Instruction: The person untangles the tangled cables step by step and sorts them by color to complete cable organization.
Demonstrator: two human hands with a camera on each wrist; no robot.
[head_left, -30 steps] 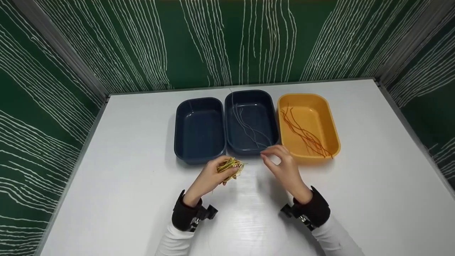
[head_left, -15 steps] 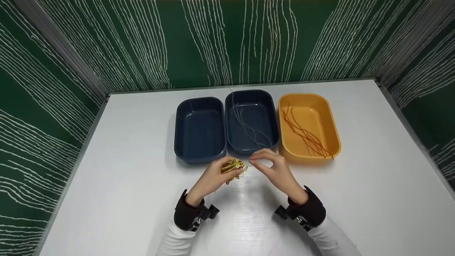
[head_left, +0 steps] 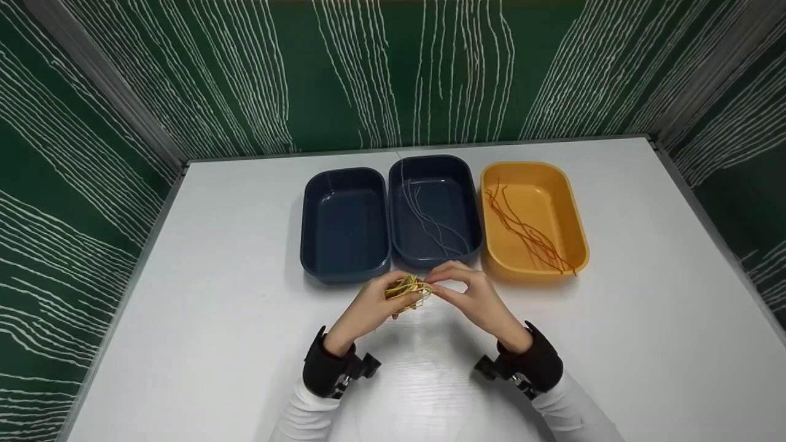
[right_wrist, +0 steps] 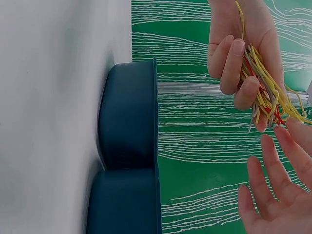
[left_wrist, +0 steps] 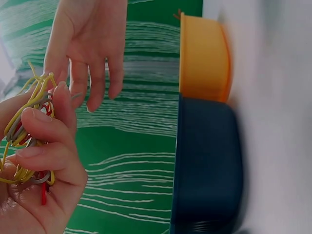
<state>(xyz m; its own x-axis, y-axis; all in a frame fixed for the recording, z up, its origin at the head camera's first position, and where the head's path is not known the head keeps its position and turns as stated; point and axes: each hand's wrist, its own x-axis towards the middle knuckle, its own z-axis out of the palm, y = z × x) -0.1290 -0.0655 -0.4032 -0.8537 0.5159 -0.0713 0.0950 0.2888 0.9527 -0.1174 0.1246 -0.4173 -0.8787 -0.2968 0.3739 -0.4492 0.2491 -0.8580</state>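
Observation:
A tangled bundle of thin yellow, grey and red wires (right_wrist: 265, 85) is gripped in my left hand (head_left: 363, 312), in front of the bins. Its fingers and thumb curl round the bundle, and loose ends stick out on both sides. My right hand (head_left: 485, 306) is right beside it, thumb and index fingertip pinching a yellow wire at the bundle's edge. The other right fingers are spread, as the right wrist view shows. In the left wrist view, wire loops (left_wrist: 35, 102) show between the left fingers, with a red end hanging below.
Three bins stand side by side behind the hands: a dark blue left bin (head_left: 347, 270), a dark blue middle bin (head_left: 436, 259) with several grey wires (head_left: 424, 212), and a yellow bin (head_left: 568, 215) with several red wires (head_left: 525, 230). One grey wire rises past the middle bin's rear rim.
My right hand has moved left from the front of the middle and yellow bins to the bundle, and its fingertips now meet the wires. My left hand has shifted slightly right.

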